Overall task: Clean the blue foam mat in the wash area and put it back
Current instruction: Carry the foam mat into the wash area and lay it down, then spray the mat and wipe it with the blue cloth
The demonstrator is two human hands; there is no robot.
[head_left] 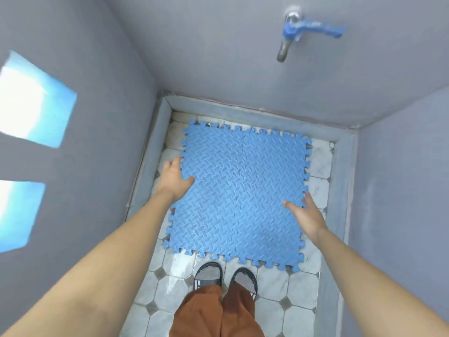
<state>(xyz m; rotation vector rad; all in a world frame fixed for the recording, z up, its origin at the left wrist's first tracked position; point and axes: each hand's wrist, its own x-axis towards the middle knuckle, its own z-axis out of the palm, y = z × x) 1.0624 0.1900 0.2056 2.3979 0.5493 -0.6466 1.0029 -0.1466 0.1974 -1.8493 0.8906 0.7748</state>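
Head view, looking straight down into a narrow wash stall walled in grey.

Centre frame: square blue foam mat (239, 190) with jigsaw-toothed edges and raised diamond-tread pattern, made of interlocked tiles, lying flat on the white octagonal floor tiles (170, 291) with small dark grey diamond insets. Far edge close to the grey raised kerb (255, 112) at 12 o'clock; near edge just ahead of the feet.

At 9 o'clock of the mat: left hand (173, 176), bare forearm reaching in from lower left, fingers spread wide over the mat's left edge, thumb lying across the blue surface. Gripping or merely resting: cannot tell.

At 3 to 4 o'clock of the mat: right hand (306, 216), forearm coming in from lower right, fingers spread wide at the right edge, thumb pointing inward over the mat. Holding nothing clearly; contact with the edge unclear.

At 6 o'clock: two feet in black open slide sandals (209, 276), below rust-orange trouser legs (206, 312), standing on wet-looking tile.

At 1 o'clock on the back wall: metal tap with blue lever handle (298, 32), blurred, spout pointing down.

At 9 o'clock on the left wall: two bright patches of bluish light (34, 100).
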